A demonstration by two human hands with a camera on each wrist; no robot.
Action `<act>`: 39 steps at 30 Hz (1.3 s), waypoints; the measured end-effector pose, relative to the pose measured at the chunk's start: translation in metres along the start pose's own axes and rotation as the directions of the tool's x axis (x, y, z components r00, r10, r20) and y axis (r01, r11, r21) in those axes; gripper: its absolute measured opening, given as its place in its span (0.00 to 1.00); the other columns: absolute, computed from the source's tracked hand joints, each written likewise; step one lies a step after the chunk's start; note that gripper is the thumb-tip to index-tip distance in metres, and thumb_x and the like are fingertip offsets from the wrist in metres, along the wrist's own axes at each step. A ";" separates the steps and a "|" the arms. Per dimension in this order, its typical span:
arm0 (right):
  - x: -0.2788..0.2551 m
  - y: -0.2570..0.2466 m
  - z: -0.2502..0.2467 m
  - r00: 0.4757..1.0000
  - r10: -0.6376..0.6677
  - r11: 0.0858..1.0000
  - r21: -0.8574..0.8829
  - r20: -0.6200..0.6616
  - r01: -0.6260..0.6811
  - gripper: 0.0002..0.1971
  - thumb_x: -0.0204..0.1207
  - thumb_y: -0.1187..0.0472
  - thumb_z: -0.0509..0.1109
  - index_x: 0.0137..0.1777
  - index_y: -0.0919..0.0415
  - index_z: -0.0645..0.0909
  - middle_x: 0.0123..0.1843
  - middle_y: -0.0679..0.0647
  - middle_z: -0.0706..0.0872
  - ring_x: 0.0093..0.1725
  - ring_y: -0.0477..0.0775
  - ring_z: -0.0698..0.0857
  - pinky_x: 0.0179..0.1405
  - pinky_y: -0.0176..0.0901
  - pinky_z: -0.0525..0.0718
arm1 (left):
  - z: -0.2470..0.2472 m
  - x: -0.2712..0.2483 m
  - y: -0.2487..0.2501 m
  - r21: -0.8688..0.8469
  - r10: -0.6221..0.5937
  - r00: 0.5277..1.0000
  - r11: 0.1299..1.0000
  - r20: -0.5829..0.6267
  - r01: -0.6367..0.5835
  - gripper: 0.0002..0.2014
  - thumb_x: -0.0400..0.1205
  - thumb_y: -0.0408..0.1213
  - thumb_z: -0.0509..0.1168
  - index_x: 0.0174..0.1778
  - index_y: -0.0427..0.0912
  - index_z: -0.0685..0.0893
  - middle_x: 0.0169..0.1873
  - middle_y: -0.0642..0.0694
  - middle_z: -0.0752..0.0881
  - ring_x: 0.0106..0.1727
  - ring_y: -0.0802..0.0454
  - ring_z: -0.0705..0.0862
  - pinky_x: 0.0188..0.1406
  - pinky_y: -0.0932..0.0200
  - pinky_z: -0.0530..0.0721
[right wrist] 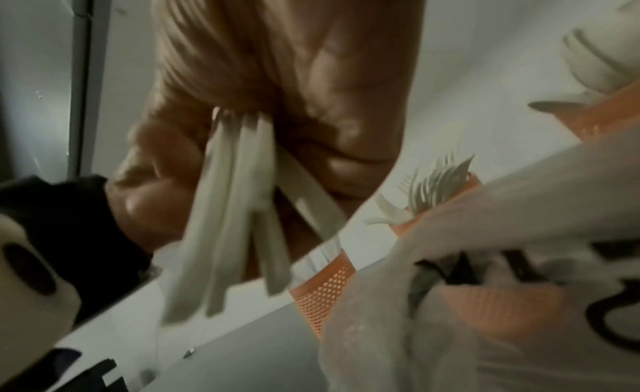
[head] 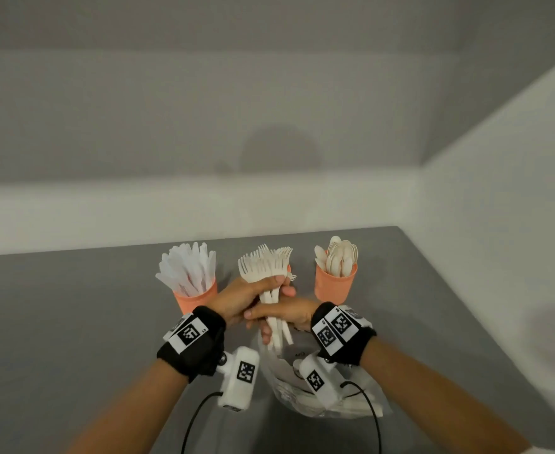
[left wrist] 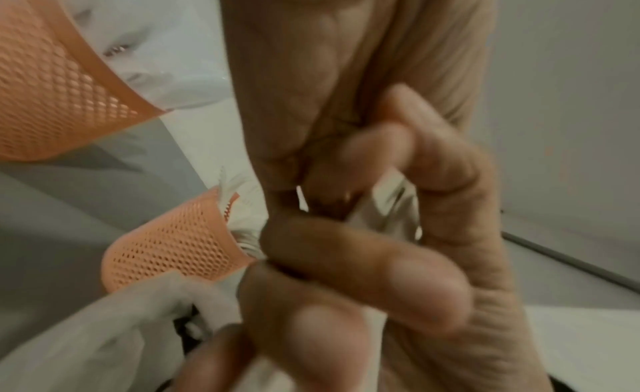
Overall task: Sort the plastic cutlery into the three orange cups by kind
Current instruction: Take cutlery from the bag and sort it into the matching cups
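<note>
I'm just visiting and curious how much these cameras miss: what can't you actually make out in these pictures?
- Middle orange cup: head view, almost wholly hidden behind the bundle of forks and the left hand.
- Plastic bag: head view, contents blurred and covered by the right hand and wrist camera.
- How many forks are held: handles overlap and blur in the right wrist view.
- Fingers: left wrist view, fill the frame and hide the bundle.

A grey table (head: 73,322) stands against pale walls (head: 204,109); a crumpled clear plastic bag (head: 361,398) with dark print lies on its near part
</note>
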State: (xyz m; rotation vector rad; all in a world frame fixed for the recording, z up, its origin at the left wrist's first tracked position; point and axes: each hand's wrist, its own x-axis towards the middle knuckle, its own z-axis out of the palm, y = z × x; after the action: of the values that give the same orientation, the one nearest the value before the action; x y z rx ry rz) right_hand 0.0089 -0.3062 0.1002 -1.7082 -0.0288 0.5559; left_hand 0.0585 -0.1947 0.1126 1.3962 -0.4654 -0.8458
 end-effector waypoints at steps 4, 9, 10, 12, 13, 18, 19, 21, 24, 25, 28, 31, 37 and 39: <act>-0.006 0.006 -0.008 0.992 -0.032 0.986 -0.165 -0.121 0.012 0.10 0.78 0.63 0.69 0.56 0.67 0.80 0.39 0.51 0.84 0.37 0.40 0.84 0.43 0.31 0.84 | 0.006 0.009 -0.001 -0.057 0.061 0.985 0.996 -0.162 -0.071 0.09 0.83 0.38 0.60 0.45 0.39 0.83 0.32 0.45 0.90 0.37 0.52 0.89 0.42 0.60 0.89; -0.025 0.029 -0.031 0.959 0.091 0.919 -0.348 -0.267 -0.184 0.08 0.77 0.59 0.70 0.39 0.62 0.82 0.28 0.51 0.81 0.19 0.37 0.77 0.28 0.31 0.77 | -0.008 0.019 0.001 -0.309 0.014 0.895 0.936 -0.445 -0.168 0.10 0.84 0.37 0.59 0.38 0.40 0.78 0.19 0.50 0.80 0.20 0.56 0.81 0.24 0.64 0.84; -0.028 0.036 -0.036 0.953 0.135 0.887 -0.395 -0.272 -0.238 0.10 0.76 0.59 0.70 0.34 0.61 0.82 0.27 0.53 0.84 0.20 0.38 0.77 0.32 0.36 0.77 | -0.015 0.022 0.000 -0.327 0.006 0.869 0.925 -0.495 -0.193 0.10 0.84 0.36 0.60 0.36 0.41 0.77 0.16 0.51 0.78 0.18 0.57 0.79 0.24 0.62 0.83; -0.034 0.047 -0.039 0.938 0.218 0.765 -0.550 -0.269 -0.336 0.11 0.76 0.59 0.69 0.35 0.63 0.85 0.35 0.60 0.88 0.29 0.47 0.80 0.39 0.41 0.76 | -0.026 0.026 -0.001 -0.302 -0.002 0.812 0.929 -0.583 -0.215 0.11 0.84 0.36 0.60 0.34 0.42 0.76 0.13 0.53 0.76 0.16 0.58 0.76 0.26 0.58 0.80; -0.039 0.051 -0.036 0.927 0.253 0.676 -0.635 -0.278 -0.375 0.11 0.76 0.58 0.68 0.43 0.67 0.86 0.42 0.63 0.88 0.36 0.52 0.79 0.42 0.42 0.75 | -0.031 0.027 0.000 -0.286 0.002 0.792 0.932 -0.611 -0.223 0.11 0.84 0.35 0.59 0.34 0.42 0.75 0.13 0.54 0.76 0.16 0.58 0.76 0.27 0.59 0.78; -0.048 0.079 -0.021 0.873 0.398 0.481 -0.746 -0.282 -0.460 0.21 0.75 0.62 0.69 0.67 0.66 0.77 0.66 0.61 0.82 0.62 0.60 0.80 0.58 0.45 0.76 | -0.043 0.036 0.006 -0.259 0.025 0.784 0.937 -0.620 -0.234 0.12 0.83 0.30 0.58 0.33 0.42 0.75 0.12 0.54 0.75 0.16 0.60 0.73 0.26 0.64 0.74; -0.047 0.084 -0.019 0.855 0.450 0.467 -0.748 -0.260 -0.472 0.23 0.75 0.62 0.70 0.70 0.65 0.74 0.69 0.60 0.80 0.67 0.60 0.78 0.64 0.47 0.75 | -0.045 0.037 0.008 -0.256 0.022 0.790 0.940 -0.613 -0.224 0.12 0.83 0.30 0.60 0.33 0.42 0.75 0.12 0.55 0.75 0.15 0.61 0.73 0.25 0.64 0.74; -0.044 0.092 -0.016 0.826 0.504 0.427 -0.758 -0.252 -0.492 0.28 0.75 0.60 0.70 0.75 0.63 0.69 0.74 0.59 0.75 0.72 0.60 0.74 0.72 0.49 0.72 | -0.048 0.040 0.010 -0.277 0.002 0.791 0.936 -0.612 -0.217 0.11 0.82 0.31 0.62 0.33 0.42 0.76 0.12 0.54 0.74 0.15 0.61 0.73 0.20 0.66 0.75; -0.044 0.100 -0.013 0.822 0.499 0.379 -0.784 -0.274 -0.491 0.32 0.74 0.60 0.71 0.77 0.60 0.65 0.76 0.58 0.72 0.75 0.61 0.71 0.74 0.52 0.71 | -0.048 0.044 0.015 -0.352 -0.023 0.767 0.897 -0.641 -0.268 0.11 0.83 0.33 0.61 0.34 0.42 0.74 0.11 0.54 0.74 0.13 0.60 0.73 0.17 0.68 0.75; -0.044 0.102 -0.011 0.830 0.479 0.363 -0.797 -0.285 -0.483 0.31 0.74 0.60 0.71 0.76 0.60 0.65 0.75 0.58 0.73 0.74 0.62 0.72 0.72 0.53 0.72 | -0.047 0.046 0.018 -0.364 -0.020 0.754 0.884 -0.657 -0.294 0.11 0.84 0.34 0.60 0.34 0.42 0.73 0.10 0.54 0.74 0.12 0.60 0.73 0.17 0.68 0.75; -0.040 0.115 -0.008 0.864 0.372 0.362 -0.805 -0.338 -0.471 0.22 0.73 0.58 0.72 0.65 0.58 0.73 0.64 0.58 0.81 0.64 0.62 0.80 0.63 0.52 0.78 | -0.041 0.057 0.027 -0.285 0.050 0.702 0.892 -0.710 -0.351 0.11 0.83 0.37 0.63 0.34 0.43 0.73 0.09 0.55 0.74 0.12 0.60 0.74 0.22 0.63 0.78; -0.024 0.145 -0.016 0.869 0.330 0.379 -0.791 -0.370 -0.481 0.21 0.72 0.48 0.69 0.63 0.52 0.74 0.62 0.54 0.83 0.59 0.59 0.83 0.61 0.50 0.80 | -0.031 0.068 0.034 -0.181 0.150 0.674 0.901 -0.723 -0.395 0.12 0.82 0.39 0.65 0.32 0.44 0.75 0.10 0.55 0.75 0.14 0.62 0.75 0.26 0.63 0.78; 0.040 0.277 -0.072 0.839 0.391 0.381 -0.764 -0.377 -0.521 0.35 0.52 0.36 0.71 0.62 0.35 0.68 0.61 0.50 0.83 0.52 0.61 0.86 0.48 0.63 0.85 | -0.013 0.091 0.036 0.111 0.373 0.639 0.905 -0.672 -0.411 0.15 0.80 0.48 0.65 0.30 0.46 0.76 0.21 0.50 0.79 0.28 0.54 0.81 0.38 0.56 0.80; 0.045 0.296 -0.083 0.835 0.430 0.427 -0.737 -0.343 -0.524 0.30 0.48 0.30 0.64 0.53 0.37 0.70 0.55 0.51 0.85 0.50 0.62 0.86 0.49 0.62 0.85 | -0.011 0.100 0.030 0.172 0.415 0.643 0.897 -0.644 -0.406 0.15 0.80 0.49 0.65 0.33 0.43 0.76 0.25 0.47 0.79 0.30 0.52 0.81 0.39 0.56 0.80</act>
State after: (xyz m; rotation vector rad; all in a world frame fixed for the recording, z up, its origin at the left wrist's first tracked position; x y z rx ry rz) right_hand -0.0039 -0.4339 -0.1826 -2.7067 0.3560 0.9832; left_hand 0.1377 -0.2638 0.1212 1.4189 -0.2025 0.0699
